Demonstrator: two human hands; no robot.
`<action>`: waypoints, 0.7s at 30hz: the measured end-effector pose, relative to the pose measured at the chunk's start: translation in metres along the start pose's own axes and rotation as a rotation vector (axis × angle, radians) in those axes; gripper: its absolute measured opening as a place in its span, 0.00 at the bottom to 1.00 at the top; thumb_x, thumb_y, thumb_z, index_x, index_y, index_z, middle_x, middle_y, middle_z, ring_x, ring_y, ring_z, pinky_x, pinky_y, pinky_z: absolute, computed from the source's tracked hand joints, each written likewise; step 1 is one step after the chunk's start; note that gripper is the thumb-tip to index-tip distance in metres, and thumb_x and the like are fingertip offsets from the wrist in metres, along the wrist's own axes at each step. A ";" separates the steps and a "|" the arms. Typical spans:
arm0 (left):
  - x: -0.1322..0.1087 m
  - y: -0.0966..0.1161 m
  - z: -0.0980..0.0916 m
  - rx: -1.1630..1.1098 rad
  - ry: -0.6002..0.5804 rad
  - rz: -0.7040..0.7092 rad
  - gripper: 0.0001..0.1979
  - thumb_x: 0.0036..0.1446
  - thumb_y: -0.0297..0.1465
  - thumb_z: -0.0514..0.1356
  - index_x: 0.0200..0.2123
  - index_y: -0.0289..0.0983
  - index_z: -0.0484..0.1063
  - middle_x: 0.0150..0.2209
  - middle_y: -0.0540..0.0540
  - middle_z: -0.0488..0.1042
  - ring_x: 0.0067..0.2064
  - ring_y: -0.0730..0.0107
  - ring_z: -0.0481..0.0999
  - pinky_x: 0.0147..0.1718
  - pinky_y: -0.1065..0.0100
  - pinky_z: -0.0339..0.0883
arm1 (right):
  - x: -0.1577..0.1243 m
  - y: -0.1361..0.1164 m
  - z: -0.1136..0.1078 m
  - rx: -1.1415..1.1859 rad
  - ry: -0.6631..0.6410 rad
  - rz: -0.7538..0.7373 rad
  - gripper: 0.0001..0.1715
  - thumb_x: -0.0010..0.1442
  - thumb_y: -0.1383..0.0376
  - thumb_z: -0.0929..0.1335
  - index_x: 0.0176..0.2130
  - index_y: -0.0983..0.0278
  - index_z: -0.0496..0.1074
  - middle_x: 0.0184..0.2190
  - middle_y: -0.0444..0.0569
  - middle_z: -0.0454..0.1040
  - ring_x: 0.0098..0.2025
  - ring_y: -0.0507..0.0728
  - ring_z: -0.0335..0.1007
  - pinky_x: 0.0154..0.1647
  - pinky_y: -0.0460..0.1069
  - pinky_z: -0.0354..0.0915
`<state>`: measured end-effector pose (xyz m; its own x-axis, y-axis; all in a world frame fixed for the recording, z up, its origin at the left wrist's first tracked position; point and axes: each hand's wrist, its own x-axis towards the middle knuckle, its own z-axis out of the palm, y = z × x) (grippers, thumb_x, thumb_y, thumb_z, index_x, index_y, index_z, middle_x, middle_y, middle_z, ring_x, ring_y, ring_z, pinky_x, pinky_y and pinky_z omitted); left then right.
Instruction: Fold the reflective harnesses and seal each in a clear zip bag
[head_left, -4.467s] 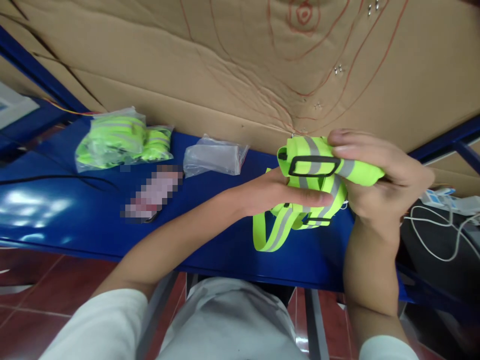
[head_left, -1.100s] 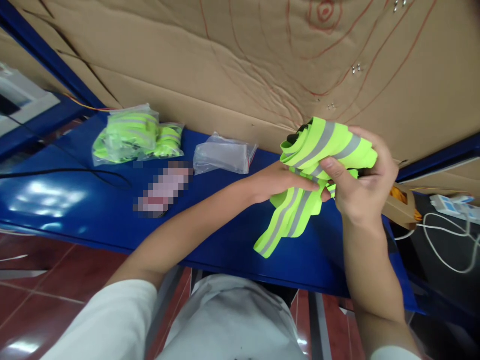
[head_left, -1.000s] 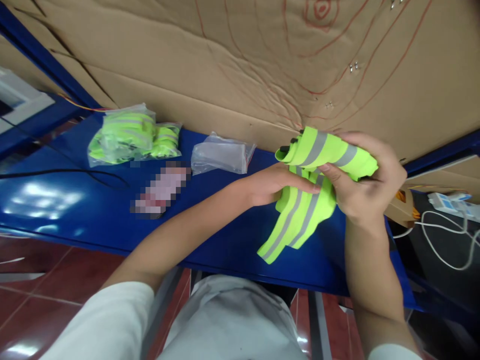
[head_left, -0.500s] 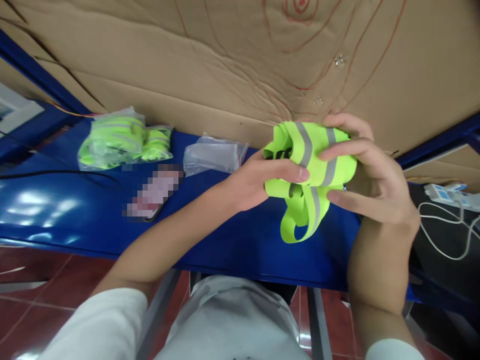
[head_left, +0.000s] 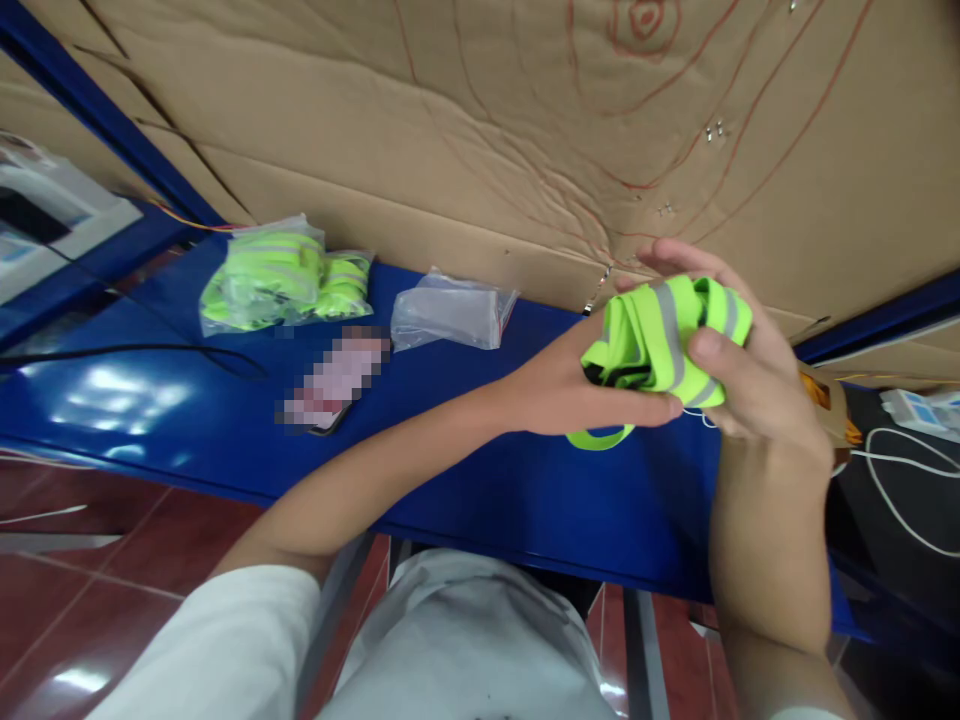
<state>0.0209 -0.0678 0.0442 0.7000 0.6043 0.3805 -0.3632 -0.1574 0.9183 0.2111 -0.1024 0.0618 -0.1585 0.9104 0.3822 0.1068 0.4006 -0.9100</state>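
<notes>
A folded bundle of neon yellow reflective strap (head_left: 667, 335) with grey stripes is held above the blue table (head_left: 480, 490). My left hand (head_left: 577, 385) grips it from the left and below, its thumb along the lower edge. On the right side my right hand (head_left: 757, 365) is closed on the bundle, with the thumb pressed on the front and the fingers behind. Black parts show at the bundle's left end. One loose loop of the strap hangs under my left hand. The fingers behind the bundle are partly hidden.
Clear bags of neon reflective straps (head_left: 274, 270) lie at the table's back left. Beside them are a flat clear plastic bag (head_left: 450, 310) and a blurred-out phone (head_left: 337, 380). A cardboard panel (head_left: 480, 130) rises behind. White cable (head_left: 900, 500) lies at the right.
The strap is folded more compactly, and less of it hangs down. My right thumb has moved onto its front, and my left hand has slid under it. The view has shifted slightly left.
</notes>
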 end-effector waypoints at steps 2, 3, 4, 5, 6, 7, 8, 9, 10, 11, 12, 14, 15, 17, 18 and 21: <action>-0.003 0.005 0.001 0.076 -0.006 -0.007 0.28 0.50 0.30 0.73 0.56 0.44 0.79 0.56 0.43 0.77 0.65 0.50 0.72 0.64 0.57 0.66 | -0.003 -0.007 -0.010 -0.024 -0.095 0.019 0.52 0.48 0.54 0.82 0.67 0.46 0.68 0.72 0.46 0.64 0.70 0.69 0.66 0.59 0.61 0.77; -0.004 0.007 0.001 0.107 -0.004 -0.012 0.29 0.48 0.29 0.74 0.55 0.45 0.80 0.55 0.42 0.77 0.67 0.48 0.70 0.65 0.57 0.65 | -0.004 -0.011 -0.014 -0.021 -0.141 0.027 0.58 0.45 0.56 0.84 0.69 0.44 0.65 0.72 0.46 0.64 0.72 0.69 0.63 0.61 0.62 0.76; -0.005 0.009 0.000 0.125 -0.004 -0.018 0.29 0.46 0.28 0.75 0.54 0.44 0.81 0.55 0.41 0.78 0.69 0.46 0.68 0.66 0.55 0.65 | -0.006 -0.013 -0.017 -0.015 -0.175 0.041 0.61 0.43 0.59 0.84 0.70 0.44 0.64 0.71 0.46 0.65 0.72 0.70 0.63 0.61 0.62 0.76; -0.005 0.009 -0.001 0.132 -0.007 -0.026 0.29 0.45 0.28 0.75 0.54 0.44 0.81 0.53 0.40 0.78 0.69 0.44 0.66 0.65 0.54 0.65 | -0.007 -0.014 -0.018 -0.009 -0.189 0.051 0.61 0.41 0.62 0.84 0.69 0.44 0.65 0.71 0.46 0.66 0.71 0.70 0.65 0.61 0.61 0.76; -0.005 0.009 -0.002 0.127 -0.008 -0.026 0.29 0.45 0.29 0.76 0.54 0.44 0.81 0.52 0.40 0.79 0.70 0.43 0.66 0.65 0.52 0.66 | -0.007 -0.014 -0.017 0.000 -0.179 0.059 0.59 0.41 0.65 0.84 0.67 0.46 0.68 0.69 0.46 0.69 0.67 0.69 0.70 0.59 0.60 0.78; -0.004 0.008 -0.001 0.111 -0.004 -0.016 0.29 0.45 0.30 0.76 0.53 0.43 0.81 0.50 0.41 0.79 0.69 0.43 0.66 0.65 0.51 0.66 | -0.007 -0.012 -0.016 0.013 -0.152 0.074 0.54 0.42 0.66 0.84 0.65 0.48 0.71 0.66 0.46 0.72 0.62 0.68 0.76 0.55 0.58 0.79; -0.003 0.005 0.000 0.084 0.009 0.003 0.28 0.46 0.31 0.76 0.53 0.43 0.81 0.48 0.42 0.80 0.69 0.44 0.67 0.66 0.51 0.65 | -0.006 -0.010 -0.012 0.034 -0.115 0.085 0.49 0.43 0.66 0.84 0.62 0.49 0.75 0.61 0.46 0.77 0.56 0.66 0.80 0.52 0.57 0.81; -0.002 0.003 0.002 0.038 0.042 0.027 0.27 0.47 0.32 0.76 0.53 0.43 0.80 0.46 0.43 0.80 0.69 0.46 0.67 0.67 0.52 0.65 | -0.005 -0.007 -0.009 0.060 -0.078 0.088 0.44 0.45 0.64 0.83 0.60 0.51 0.76 0.56 0.46 0.80 0.51 0.64 0.83 0.49 0.56 0.81; -0.001 0.000 0.005 -0.032 0.098 0.048 0.26 0.49 0.33 0.75 0.53 0.43 0.80 0.45 0.45 0.81 0.68 0.50 0.69 0.66 0.55 0.65 | -0.004 -0.003 -0.004 0.085 -0.038 0.079 0.40 0.47 0.62 0.83 0.58 0.52 0.77 0.52 0.46 0.82 0.48 0.63 0.84 0.48 0.57 0.81; 0.001 -0.003 0.008 -0.125 0.165 0.057 0.24 0.51 0.34 0.74 0.53 0.43 0.79 0.45 0.46 0.81 0.66 0.53 0.70 0.65 0.58 0.67 | -0.002 0.001 0.000 0.098 0.015 0.057 0.38 0.48 0.61 0.83 0.57 0.52 0.77 0.49 0.45 0.83 0.47 0.63 0.84 0.48 0.57 0.81; 0.002 -0.006 0.010 -0.231 0.223 0.045 0.23 0.52 0.35 0.74 0.52 0.42 0.79 0.45 0.46 0.81 0.64 0.56 0.73 0.62 0.61 0.70 | -0.001 0.005 0.005 0.090 0.078 0.017 0.37 0.48 0.60 0.83 0.56 0.52 0.77 0.48 0.45 0.83 0.47 0.63 0.83 0.48 0.58 0.81; 0.006 -0.011 0.012 -0.449 0.248 -0.032 0.23 0.51 0.38 0.74 0.50 0.41 0.79 0.45 0.47 0.82 0.58 0.58 0.78 0.54 0.64 0.75 | 0.002 0.010 0.014 0.027 0.222 -0.107 0.35 0.47 0.60 0.83 0.54 0.51 0.78 0.49 0.44 0.82 0.49 0.62 0.82 0.52 0.58 0.79; 0.008 -0.013 0.012 -0.541 0.207 -0.083 0.24 0.50 0.40 0.75 0.49 0.40 0.79 0.45 0.47 0.83 0.55 0.58 0.80 0.51 0.64 0.77 | 0.003 0.012 0.017 -0.010 0.279 -0.158 0.34 0.48 0.60 0.83 0.53 0.50 0.77 0.49 0.43 0.81 0.50 0.62 0.80 0.55 0.58 0.78; 0.011 -0.018 0.009 -0.651 0.085 -0.150 0.25 0.50 0.43 0.76 0.48 0.38 0.80 0.44 0.46 0.84 0.52 0.57 0.82 0.52 0.63 0.77 | 0.004 0.014 0.023 -0.066 0.347 -0.229 0.32 0.50 0.58 0.83 0.52 0.49 0.75 0.51 0.43 0.80 0.54 0.63 0.78 0.59 0.59 0.75; 0.011 -0.020 0.008 -0.665 0.041 -0.161 0.24 0.50 0.42 0.76 0.48 0.38 0.80 0.44 0.46 0.84 0.53 0.57 0.82 0.53 0.63 0.76 | 0.004 0.015 0.025 -0.088 0.371 -0.242 0.31 0.51 0.56 0.82 0.53 0.48 0.74 0.53 0.43 0.79 0.57 0.63 0.77 0.62 0.60 0.73; 0.011 -0.029 0.005 -0.575 -0.009 -0.205 0.22 0.49 0.32 0.78 0.47 0.38 0.81 0.42 0.46 0.85 0.51 0.58 0.83 0.54 0.62 0.76 | 0.004 0.016 0.029 -0.178 0.439 -0.210 0.33 0.56 0.49 0.79 0.57 0.47 0.68 0.57 0.44 0.76 0.63 0.65 0.72 0.64 0.62 0.71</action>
<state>0.0422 -0.0604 0.0221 0.7951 0.5706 0.2057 -0.4928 0.4099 0.7676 0.1836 -0.0956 0.0435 0.2280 0.7511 0.6196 0.2882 0.5557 -0.7798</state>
